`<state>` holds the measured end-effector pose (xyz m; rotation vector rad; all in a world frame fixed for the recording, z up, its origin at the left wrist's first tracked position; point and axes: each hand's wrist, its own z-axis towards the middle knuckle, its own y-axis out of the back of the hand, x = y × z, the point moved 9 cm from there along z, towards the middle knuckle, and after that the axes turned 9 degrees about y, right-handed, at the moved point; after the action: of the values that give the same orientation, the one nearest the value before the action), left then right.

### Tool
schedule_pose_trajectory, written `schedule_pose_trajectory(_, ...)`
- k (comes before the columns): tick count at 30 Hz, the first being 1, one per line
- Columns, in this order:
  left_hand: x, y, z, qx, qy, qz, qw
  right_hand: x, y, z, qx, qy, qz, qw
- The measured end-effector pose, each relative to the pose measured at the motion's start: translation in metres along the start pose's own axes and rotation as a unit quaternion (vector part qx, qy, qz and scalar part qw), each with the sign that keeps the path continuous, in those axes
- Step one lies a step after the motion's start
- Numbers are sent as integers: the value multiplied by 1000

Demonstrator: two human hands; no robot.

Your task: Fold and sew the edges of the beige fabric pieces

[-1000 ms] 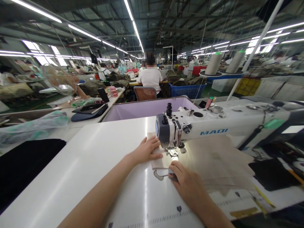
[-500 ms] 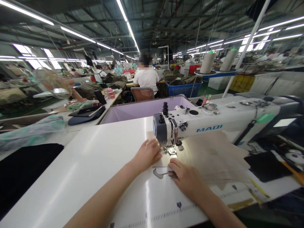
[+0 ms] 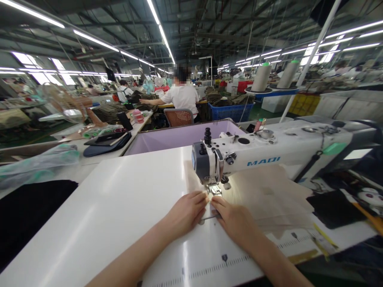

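Beige fabric (image 3: 266, 199) lies under the head of a white sewing machine (image 3: 257, 155) and spreads to the right of the needle. Just in front of the presser foot (image 3: 214, 190), my left hand (image 3: 190, 209) has its fingers bunched at the near edge of the fabric. My right hand (image 3: 233, 217) meets it there, fingertips closed together on the same edge. The two hands' fingertips almost touch. Below them a small dark slot or metal edge shows in the machine bed, partly covered by my fingers.
Thread cones (image 3: 261, 77) stand on a rack behind the machine. A lilac bin (image 3: 167, 138) borders the table's far edge. Dark cloth (image 3: 336, 209) lies at right, navy pieces (image 3: 107, 145) at left. A co-worker in white (image 3: 181, 97) sits ahead, beside a blue basket (image 3: 230, 113).
My left hand has come down and right, from beside the machine head to the fabric edge near my right fingertips. My right hand stays nearly in place. The co-worker's left arm has stretched out sideways.
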<state>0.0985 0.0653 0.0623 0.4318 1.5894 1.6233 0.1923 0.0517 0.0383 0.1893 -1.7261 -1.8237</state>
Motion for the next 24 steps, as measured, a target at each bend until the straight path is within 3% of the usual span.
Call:
schedule_pose_trajectory(7, 15, 6, 15, -1, -4, -8, 1000, -2, 4, 0, -13, 1, 19, 1000)
schedule_pose_trajectory(16, 33, -7, 7, -37, 55, 35, 997, -3, -3, -6, -14, -6, 25, 1000)
schedule_pose_trajectory(21, 10, -5, -7, -12, 108, 50, 993, 0, -2, -16, -29, -4, 49, 998)
schedule_pose_trajectory(24, -17, -8, -19, 20, 90, 35, 995, 5, -1, -23, -35, 10, 73, 997)
